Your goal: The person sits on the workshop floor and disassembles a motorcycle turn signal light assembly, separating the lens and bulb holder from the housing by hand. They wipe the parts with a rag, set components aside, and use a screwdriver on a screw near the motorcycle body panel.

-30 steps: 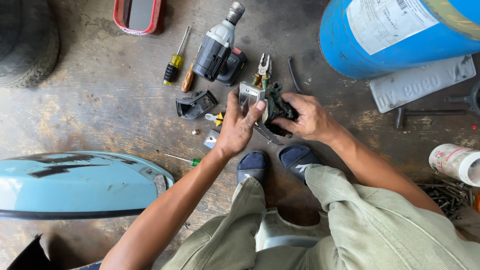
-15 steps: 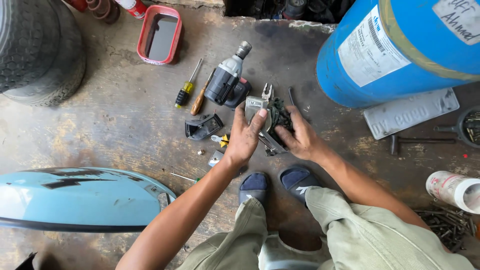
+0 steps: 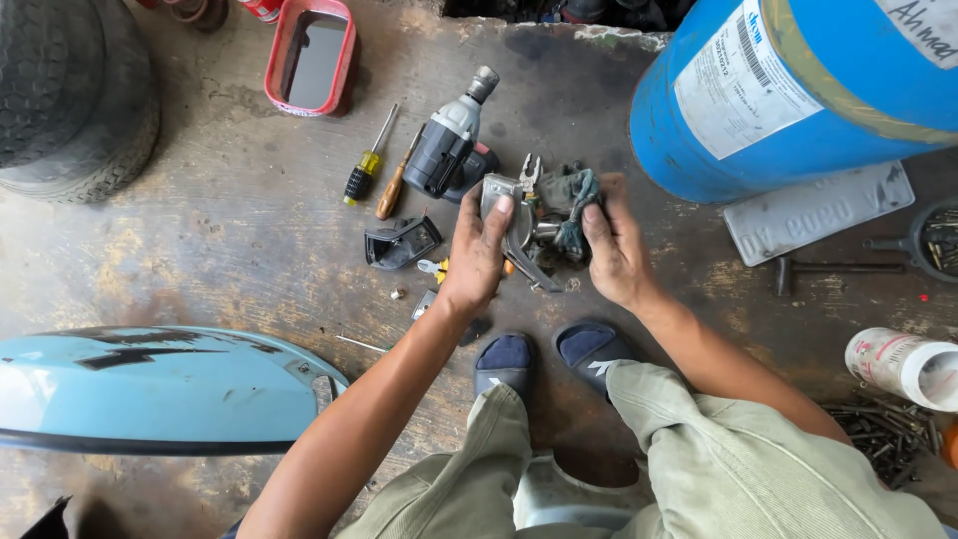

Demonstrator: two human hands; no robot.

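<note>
While the person squats on the stained concrete floor, both hands work over one grey metal part held just above the ground in front of the dark slippers. The left hand is curled closed around the near side of that part, thumb on top. The right hand is closed on a grimy teal rag, fingers pressing it against the far side of the same part. Pliers lie on the floor just beyond the hands. Beside them a grey and black power drill lies tilted, with a brown-handled screwdriver touching or nearly touching it and a yellow and black screwdriver just to its left. A black plastic cover sits near the left wrist, with small screws scattered close by. A red tray rests further off, near a tyre. A blue drum lies on its side to the person's right, above a flat grey plate. A pale blue body panel lies beside the left arm.
</note>
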